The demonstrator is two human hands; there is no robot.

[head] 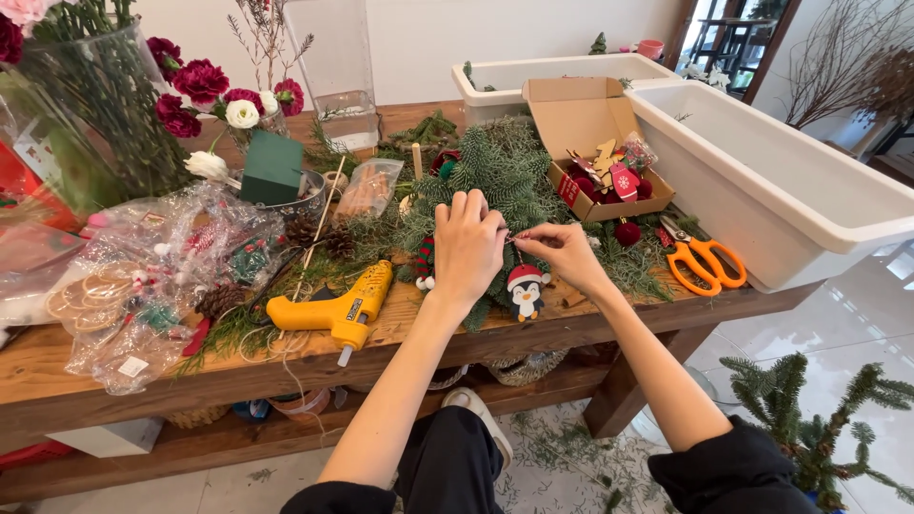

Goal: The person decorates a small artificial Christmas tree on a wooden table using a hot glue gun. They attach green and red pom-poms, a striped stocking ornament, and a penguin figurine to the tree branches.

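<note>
Both hands on the evergreen wreath at the front centre of the worktop. Left hand lies palm-down on the greenery, fingers curled and pressing into the branches; I can't tell whether that grip is closed on anything. Right hand is just beside it, fingertips pinched together on something thin and small, maybe wire or a stem, too fine to identify. Progress, as I judge it: wreath base looks fully bound in fir; 1 penguin ornament sits at its near edge under the hands, and 1 red-and-green striped piece sits left of it. Whether either is fixed I can't tell. Plenty left: the cardboard box just right of the wreath holds many loose ornaments, a red ball lies on the greenery in front of it, and pine cones lie unused to the left. Yellow glue gun rests near the front edge, left of the left hand, not in hand. Orange scissors lie at the right end, against the white trough. Clear bags of decorations sit piled at far left.
</note>
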